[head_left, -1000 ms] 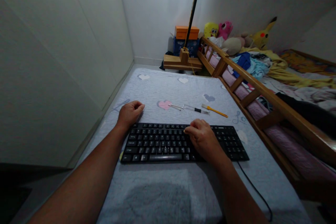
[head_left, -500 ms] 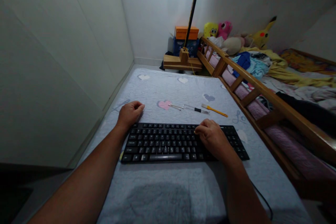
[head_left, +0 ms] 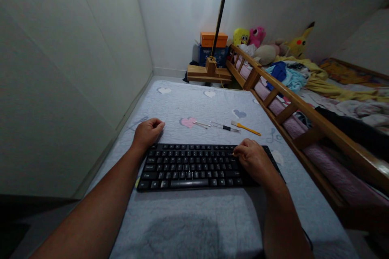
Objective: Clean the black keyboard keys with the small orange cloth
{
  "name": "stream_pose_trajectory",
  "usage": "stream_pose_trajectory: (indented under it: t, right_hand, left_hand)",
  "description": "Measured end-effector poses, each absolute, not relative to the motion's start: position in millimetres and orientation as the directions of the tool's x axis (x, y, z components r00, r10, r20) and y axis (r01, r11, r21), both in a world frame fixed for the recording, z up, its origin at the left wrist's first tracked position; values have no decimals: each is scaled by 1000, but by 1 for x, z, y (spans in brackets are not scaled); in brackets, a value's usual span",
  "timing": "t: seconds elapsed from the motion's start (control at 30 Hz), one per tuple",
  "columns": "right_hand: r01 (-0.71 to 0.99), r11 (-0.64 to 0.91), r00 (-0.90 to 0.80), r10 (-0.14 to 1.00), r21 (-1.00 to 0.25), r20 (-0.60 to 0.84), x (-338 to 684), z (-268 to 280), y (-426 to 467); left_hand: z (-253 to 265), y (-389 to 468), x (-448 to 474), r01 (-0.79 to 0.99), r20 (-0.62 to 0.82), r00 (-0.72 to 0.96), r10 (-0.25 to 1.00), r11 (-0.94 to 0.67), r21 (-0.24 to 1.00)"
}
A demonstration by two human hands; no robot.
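Observation:
A black keyboard [head_left: 188, 166] lies flat on the quilted cover [head_left: 182, 218], its long side across my view. My left hand [head_left: 149, 132] is closed, thumb against curled fingers, at the keyboard's upper left corner; nothing shows in it. Over the right part of the keys, my right hand [head_left: 252, 158] is closed in a pinch. A small pale tip shows at its fingertips, too small to name, and the hand hides some keys. Beyond the keyboard lie thin white-tipped sticks like cotton swabs [head_left: 201, 125], a wire tool with a black grip [head_left: 226, 128] and a yellow-handled brush [head_left: 247, 128].
A wooden bed rail [head_left: 282, 93] runs along the right, with clothes and plush toys behind it. Pale panels [head_left: 75, 68] stand at the left. At the far end are a wooden stand [head_left: 209, 71] with a black pole and an orange box [head_left: 213, 39].
My right hand has shifted a little to the right along the keyboard, still pinched. My left hand keeps its place by the corner. The whole view has moved slightly.

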State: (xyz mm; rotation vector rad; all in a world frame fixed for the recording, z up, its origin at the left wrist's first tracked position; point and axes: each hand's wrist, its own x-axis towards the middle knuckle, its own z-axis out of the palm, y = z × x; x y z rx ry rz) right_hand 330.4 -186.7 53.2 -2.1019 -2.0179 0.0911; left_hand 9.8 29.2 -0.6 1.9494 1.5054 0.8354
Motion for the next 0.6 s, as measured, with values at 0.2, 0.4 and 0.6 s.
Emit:
stream_pose_trajectory:
  t: [0.2,0.4,0.6]
  right_hand:
    - [965,-93,126,984,-246,123,336,59,-189]
    - [942,19,51,979,-336,199,325,57,-184]
    - [968,11,34,984,-249,175,325,47,-182]
  left_hand:
    - [-1,29,9,656,141,187,972,-231,718]
    - [0,29,9,651,161,190,968,-247,718]
    - [2,26,9,604,138,168,976,-212,768]
